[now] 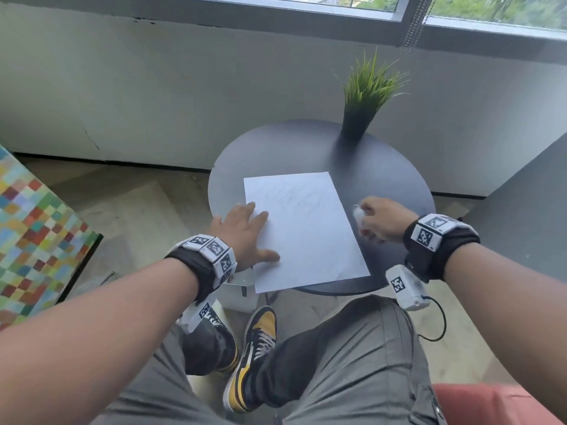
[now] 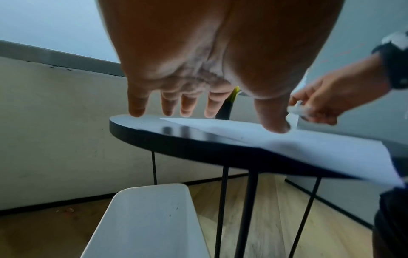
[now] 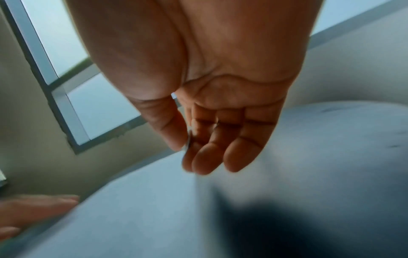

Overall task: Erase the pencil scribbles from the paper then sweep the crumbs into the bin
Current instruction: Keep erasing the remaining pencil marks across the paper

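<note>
A white sheet of paper lies on the round dark table, with faint pencil scribbles in its far half. My left hand lies flat on the sheet's left edge, fingers straight; in the left wrist view the left hand touches the table with its fingertips and the paper with its thumb. My right hand hovers just right of the sheet and pinches a small white eraser. The right wrist view is blurred and shows the right hand with curled fingers.
A white bin stands on the floor under the table's near left edge. A potted grass plant sits at the far side of the table. My crossed legs and shoes are below the table's near edge.
</note>
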